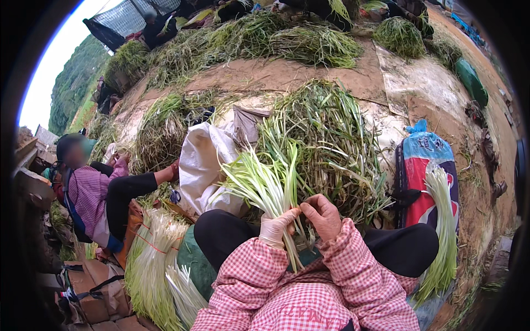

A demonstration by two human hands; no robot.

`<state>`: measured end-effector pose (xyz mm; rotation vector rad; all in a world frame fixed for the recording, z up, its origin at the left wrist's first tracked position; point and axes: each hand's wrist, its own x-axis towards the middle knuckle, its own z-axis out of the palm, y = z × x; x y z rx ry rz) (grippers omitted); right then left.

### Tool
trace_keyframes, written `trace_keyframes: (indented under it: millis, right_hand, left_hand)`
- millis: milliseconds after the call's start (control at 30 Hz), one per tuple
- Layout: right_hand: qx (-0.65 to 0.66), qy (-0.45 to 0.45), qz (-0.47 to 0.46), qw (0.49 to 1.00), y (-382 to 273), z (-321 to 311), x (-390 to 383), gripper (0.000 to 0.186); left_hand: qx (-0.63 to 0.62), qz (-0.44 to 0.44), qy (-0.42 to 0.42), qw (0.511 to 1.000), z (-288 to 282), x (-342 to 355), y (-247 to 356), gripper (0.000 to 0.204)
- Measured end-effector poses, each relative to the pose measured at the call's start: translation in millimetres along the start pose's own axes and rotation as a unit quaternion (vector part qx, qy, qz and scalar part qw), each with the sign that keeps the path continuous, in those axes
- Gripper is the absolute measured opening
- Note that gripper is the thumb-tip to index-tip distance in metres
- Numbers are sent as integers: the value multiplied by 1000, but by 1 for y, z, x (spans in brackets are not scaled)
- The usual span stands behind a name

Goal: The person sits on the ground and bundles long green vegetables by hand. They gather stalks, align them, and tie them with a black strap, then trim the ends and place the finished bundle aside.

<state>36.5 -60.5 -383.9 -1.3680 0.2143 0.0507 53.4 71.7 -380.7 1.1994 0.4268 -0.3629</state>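
My left hand [277, 227], in a pale glove, is closed around a bunch of garlic chives [264, 185]. The yellow-green leaves fan out away from me, and the white stem ends poke out below the hand. My bare right hand [322, 216] is right beside the bunch, with thumb and forefinger pinched together close to the stems. Whatever lies in that pinch is too small to make out. Beyond both hands rises a large heap of untrimmed chives [326, 143], with green and dry brown leaves mixed.
A white sack [204, 160] lies left of the heap. Banded bundles of chives [149, 248] rest at my left. On my right, trimmed chives [440, 231] lie over a colourful printed bag [414, 165]. A person [91, 187] in a checked top sits at far left. More heaps [314, 45] line the back.
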Motion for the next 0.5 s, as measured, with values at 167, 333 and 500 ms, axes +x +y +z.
trace_keyframes:
  millis: [167,333,500]
  right_hand:
    - [-3,31,3,999,16,-7,13,16]
    - [-268,75,-83,957,35,-26,15,17]
    - [-234,76,-96,965,-13,-17,5,23]
  left_hand:
    - [-12,21,28,999,1,1,2,10]
    - [-68,99,41,992,-7,9,17,10]
    - [-135,112,-26,984,-25,15,42,16]
